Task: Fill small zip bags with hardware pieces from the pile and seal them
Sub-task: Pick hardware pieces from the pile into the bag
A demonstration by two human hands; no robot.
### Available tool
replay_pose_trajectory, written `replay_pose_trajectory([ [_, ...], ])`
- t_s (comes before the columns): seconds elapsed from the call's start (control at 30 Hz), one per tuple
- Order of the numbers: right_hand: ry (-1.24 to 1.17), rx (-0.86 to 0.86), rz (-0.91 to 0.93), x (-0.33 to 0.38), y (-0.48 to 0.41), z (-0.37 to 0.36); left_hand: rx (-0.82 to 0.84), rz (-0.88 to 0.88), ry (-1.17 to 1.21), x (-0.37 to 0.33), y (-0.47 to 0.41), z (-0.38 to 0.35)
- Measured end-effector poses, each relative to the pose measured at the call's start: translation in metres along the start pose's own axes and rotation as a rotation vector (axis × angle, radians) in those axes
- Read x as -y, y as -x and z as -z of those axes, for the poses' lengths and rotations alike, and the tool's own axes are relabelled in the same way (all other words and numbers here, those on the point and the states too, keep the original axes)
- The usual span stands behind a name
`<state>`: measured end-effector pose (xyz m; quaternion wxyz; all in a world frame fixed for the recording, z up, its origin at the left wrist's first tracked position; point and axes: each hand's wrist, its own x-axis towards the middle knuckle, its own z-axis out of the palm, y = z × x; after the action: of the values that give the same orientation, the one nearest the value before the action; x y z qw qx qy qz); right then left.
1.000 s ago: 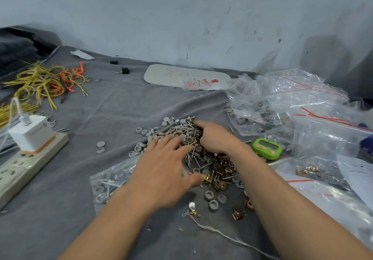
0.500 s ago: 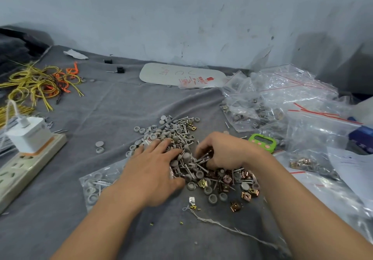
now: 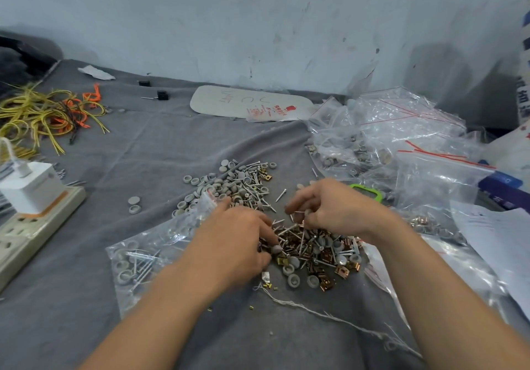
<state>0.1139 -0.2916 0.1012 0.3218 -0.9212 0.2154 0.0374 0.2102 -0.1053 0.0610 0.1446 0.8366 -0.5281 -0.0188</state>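
Observation:
A pile of hardware pieces (image 3: 315, 249) lies on the grey cloth: grey caps, screws and copper clips. More caps and screws (image 3: 235, 183) are spread just behind it. A small zip bag (image 3: 143, 257) holding caps and screws lies flat at the left, partly under my left forearm. My left hand (image 3: 238, 243) rests on the pile's left edge with its fingers curled, and a grey cap (image 3: 276, 249) sits between its fingertips and thumb. Over the pile's far side, my right hand (image 3: 335, 209) pinches a few screws and a cap in curled fingers.
A heap of clear zip bags (image 3: 395, 140) fills the right side, and a green timer (image 3: 370, 191) shows behind my right hand. White papers (image 3: 499, 237) lie at the far right. A power strip with a charger (image 3: 31, 197) and yellow wires (image 3: 43, 117) sit at the left.
My right hand pulled back from the far caps, raking pieces toward me, and has lifted with a pinch of them. My left hand's fingers curled at the pile's edge.

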Motion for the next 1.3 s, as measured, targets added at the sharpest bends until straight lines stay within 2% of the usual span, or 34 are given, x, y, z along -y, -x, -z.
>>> replay_pose_trajectory([
  [0.23, -0.121, -0.092, -0.040, -0.004, 0.007, -0.004, -0.064, 0.066, -0.169, 0.000, -0.003, -0.012],
  [0.4, -0.314, -0.097, -0.057, -0.009, 0.017, -0.011, -0.074, -0.007, 0.035, -0.011, -0.006, -0.008],
  [0.6, -0.046, -0.419, -0.065, -0.016, 0.015, -0.019, -0.076, 0.056, -0.092, -0.012, 0.001, -0.015],
  [0.8, 0.039, -0.388, -0.056, -0.010, 0.014, -0.018, -0.108, 0.044, -0.067, -0.010, 0.000, -0.013],
  [0.87, 0.046, -0.312, -0.009, -0.004, 0.016, -0.019, -0.107, 0.017, -0.040, -0.010, 0.000, -0.012],
  [1.0, 0.279, -0.175, 0.004, 0.008, 0.015, -0.034, -0.060, -0.016, -0.030, -0.006, 0.000, -0.010],
  [1.2, 0.162, -0.278, -0.052, 0.004, 0.011, -0.031, -0.224, 0.109, -0.061, -0.007, -0.002, -0.002],
  [1.3, 0.151, -0.319, -0.090, -0.002, 0.016, -0.025, -0.240, 0.150, -0.080, -0.004, -0.002, 0.002],
])
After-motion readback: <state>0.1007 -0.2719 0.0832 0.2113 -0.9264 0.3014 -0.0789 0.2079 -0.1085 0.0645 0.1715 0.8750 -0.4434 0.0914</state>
